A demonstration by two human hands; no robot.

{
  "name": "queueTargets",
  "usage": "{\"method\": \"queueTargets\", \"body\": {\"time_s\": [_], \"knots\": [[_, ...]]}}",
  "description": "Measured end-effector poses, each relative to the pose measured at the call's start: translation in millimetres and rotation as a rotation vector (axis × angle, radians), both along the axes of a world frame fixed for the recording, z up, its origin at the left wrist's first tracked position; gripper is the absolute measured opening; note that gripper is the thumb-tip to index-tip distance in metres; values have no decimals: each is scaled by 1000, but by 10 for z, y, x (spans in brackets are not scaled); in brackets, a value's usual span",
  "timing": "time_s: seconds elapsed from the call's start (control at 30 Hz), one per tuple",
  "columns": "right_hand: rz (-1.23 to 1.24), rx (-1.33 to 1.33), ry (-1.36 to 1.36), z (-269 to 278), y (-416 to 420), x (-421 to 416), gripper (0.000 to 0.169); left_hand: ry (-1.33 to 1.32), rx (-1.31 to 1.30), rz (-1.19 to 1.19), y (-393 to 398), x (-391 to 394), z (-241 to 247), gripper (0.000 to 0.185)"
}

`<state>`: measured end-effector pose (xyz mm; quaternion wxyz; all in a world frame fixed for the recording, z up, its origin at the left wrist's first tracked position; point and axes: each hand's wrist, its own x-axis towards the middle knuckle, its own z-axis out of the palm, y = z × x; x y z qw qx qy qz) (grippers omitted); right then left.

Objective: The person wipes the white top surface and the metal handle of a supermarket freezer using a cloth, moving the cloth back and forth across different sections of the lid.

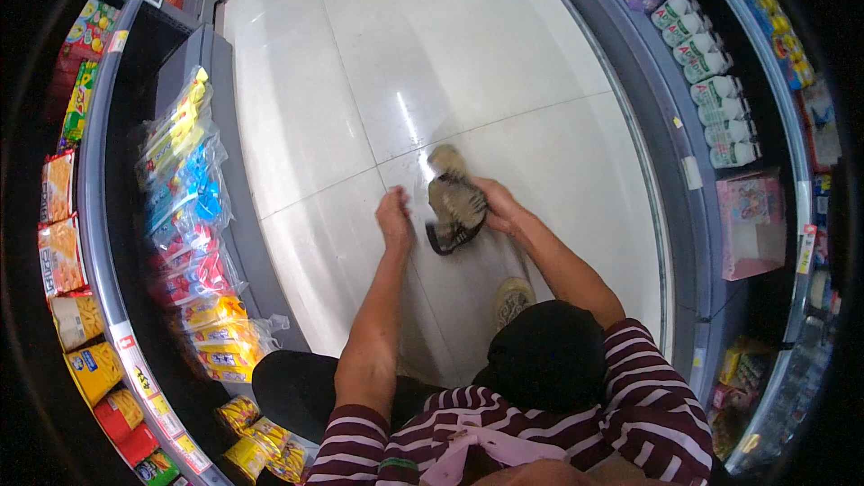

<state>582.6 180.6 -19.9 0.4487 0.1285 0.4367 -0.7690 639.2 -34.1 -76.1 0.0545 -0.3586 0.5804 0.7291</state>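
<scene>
My right hand (pixel 500 206) grips the side of a soft, crumpled brown-grey cloth-like item (pixel 457 201) with a dark, curved lower edge. Motion blurs it, and its exact kind is unclear. My left hand (pixel 393 212) is a short way to its left, apart from it, with the fingers bent. Blur hides whether those fingers are closed, and nothing shows in them. Both hands are over the pale tiled floor (pixel 317 128), in front of my bent knees.
Plastic-wrapped snack packs (pixel 202 270) lie along the lower left shelf. Yellow cans (pixel 246 462) stand by my left knee. White bottles (pixel 712 74) and a pink box (pixel 752 223) occupy the right shelf. My shoe (pixel 515 297) is just below the cloth-like item.
</scene>
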Motion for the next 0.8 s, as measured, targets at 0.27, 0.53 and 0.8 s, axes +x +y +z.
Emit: {"method": "queueTargets", "body": {"time_s": [0.27, 0.53, 0.8], "knots": [[-276, -414, -161, 293, 188, -53, 62, 26, 865, -325, 434, 13, 547, 59], [-303, -15, -23, 300, 483, -57, 37, 166, 729, -166, 350, -138, 542, 39], [-334, -114, 78, 122, 651, 60, 33, 244, 1022, 53, 373, -16, 495, 44]]}}
